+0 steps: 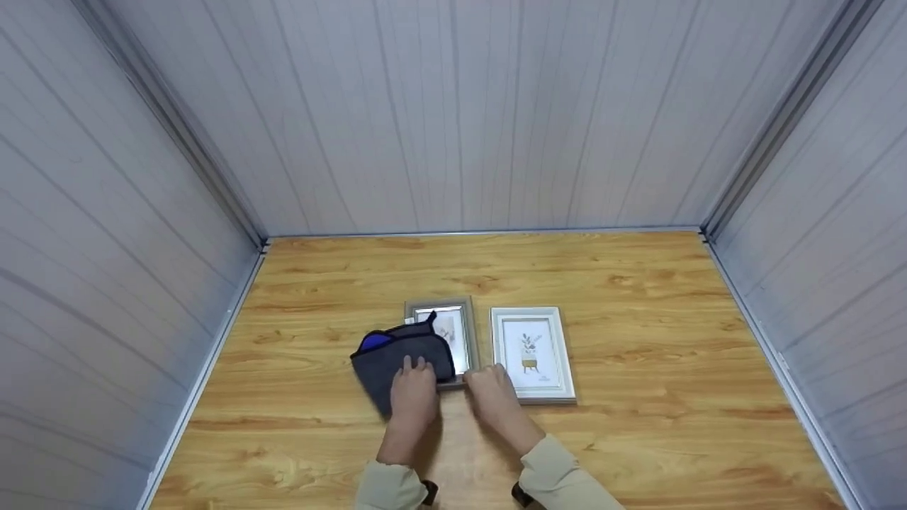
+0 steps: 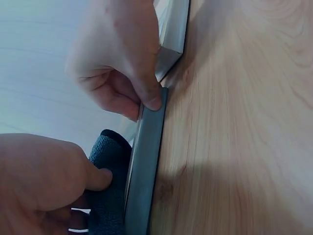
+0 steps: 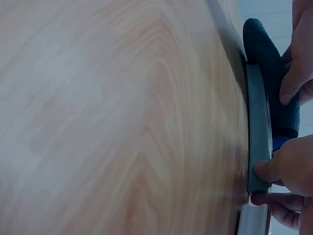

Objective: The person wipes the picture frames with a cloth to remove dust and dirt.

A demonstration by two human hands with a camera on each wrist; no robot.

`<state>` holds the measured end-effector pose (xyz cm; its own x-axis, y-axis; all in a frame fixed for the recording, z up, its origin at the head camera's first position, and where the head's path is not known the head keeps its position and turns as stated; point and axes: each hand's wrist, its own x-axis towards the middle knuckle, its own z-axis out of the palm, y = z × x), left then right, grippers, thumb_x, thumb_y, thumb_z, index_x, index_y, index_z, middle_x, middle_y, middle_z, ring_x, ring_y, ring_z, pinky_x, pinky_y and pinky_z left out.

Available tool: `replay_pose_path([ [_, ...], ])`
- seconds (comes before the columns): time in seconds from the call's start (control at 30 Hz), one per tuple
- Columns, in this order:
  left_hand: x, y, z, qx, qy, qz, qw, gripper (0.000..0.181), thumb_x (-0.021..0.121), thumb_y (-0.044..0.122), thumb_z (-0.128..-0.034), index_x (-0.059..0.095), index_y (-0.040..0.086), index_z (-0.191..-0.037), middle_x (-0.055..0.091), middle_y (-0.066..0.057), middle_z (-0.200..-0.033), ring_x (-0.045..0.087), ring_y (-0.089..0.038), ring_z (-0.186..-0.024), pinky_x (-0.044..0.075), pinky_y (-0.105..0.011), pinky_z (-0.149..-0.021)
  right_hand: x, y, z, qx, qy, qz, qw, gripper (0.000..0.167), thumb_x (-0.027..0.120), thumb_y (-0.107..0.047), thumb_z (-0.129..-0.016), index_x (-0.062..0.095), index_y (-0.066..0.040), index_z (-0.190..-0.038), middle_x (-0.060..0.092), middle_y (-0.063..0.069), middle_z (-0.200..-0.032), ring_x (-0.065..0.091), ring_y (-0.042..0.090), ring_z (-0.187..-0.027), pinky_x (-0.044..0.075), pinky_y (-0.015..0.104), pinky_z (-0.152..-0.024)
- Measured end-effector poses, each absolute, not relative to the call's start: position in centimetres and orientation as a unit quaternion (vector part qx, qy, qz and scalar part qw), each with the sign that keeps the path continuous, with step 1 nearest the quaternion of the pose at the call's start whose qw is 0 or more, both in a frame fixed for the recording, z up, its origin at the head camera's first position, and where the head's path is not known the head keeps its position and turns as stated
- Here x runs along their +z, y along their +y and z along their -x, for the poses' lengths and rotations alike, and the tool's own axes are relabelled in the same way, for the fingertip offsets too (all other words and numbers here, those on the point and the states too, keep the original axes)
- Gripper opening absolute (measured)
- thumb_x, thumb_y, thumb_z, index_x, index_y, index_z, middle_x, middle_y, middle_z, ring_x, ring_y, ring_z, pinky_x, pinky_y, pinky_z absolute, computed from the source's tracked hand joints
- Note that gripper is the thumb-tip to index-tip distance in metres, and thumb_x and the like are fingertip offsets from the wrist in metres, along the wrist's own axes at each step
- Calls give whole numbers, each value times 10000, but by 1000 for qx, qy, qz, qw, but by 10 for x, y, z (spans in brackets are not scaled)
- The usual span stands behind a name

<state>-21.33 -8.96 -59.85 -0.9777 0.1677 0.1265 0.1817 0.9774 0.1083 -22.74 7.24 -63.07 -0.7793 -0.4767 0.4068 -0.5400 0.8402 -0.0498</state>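
Cloth [image 1: 386,363] in left hand [image 1: 414,394] overlaps grey frame [image 1: 468,331].

The sleeves [image 1: 567,476] are cream, the partly hidden wristbands [image 1: 430,491] apparently black.

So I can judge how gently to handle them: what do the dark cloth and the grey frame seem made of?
Dark cloth: matte fabric, perhaps microfibre; its surface looks fuzzy and it folds softly.
Grey frame: smooth, with slight sheen along its rigid edge; wood or plastic, I can't tell.

The cloth [image 1: 388,361] looks rough, the grey frame [image 2: 146,152] smooth, the tabletop [image 1: 638,340] glossy wood
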Motion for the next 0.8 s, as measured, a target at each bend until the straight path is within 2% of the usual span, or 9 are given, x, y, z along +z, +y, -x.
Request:
replay_pose_path([
  [0.23,-604,-79,228,-71,-990,114,40,361,648,50,-864,649,-27,-1217,595,-183,-1288,490,-424,-1241,411,-474,-1007,-632,73,229,88,-941,-270,184,166,710,18,-663,657,-139,-657,640,14,-585,588,250,-517,439,361,-517],
  [0.57,-611,-61,253,-121,-983,134,21,387,618,20,-891,609,-29,-1275,549,-182,-1349,445,-428,-1281,368,-462,-1051,-635,71,224,86,-939,-270,197,90,738,-83,-694,653,-114,-698,626,39,-583,596,272,-534,419,389,-532],
  [0.8,-611,-58,259,-144,-981,130,4,386,611,64,-913,602,-27,-1288,533,-186,-1365,421,-424,-1301,355,-472,-1059,-642,69,223,71,-930,-273,235,111,732,-84,-718,686,-69,-818,631,42,-851,587,258,-587,441,368,-523],
])
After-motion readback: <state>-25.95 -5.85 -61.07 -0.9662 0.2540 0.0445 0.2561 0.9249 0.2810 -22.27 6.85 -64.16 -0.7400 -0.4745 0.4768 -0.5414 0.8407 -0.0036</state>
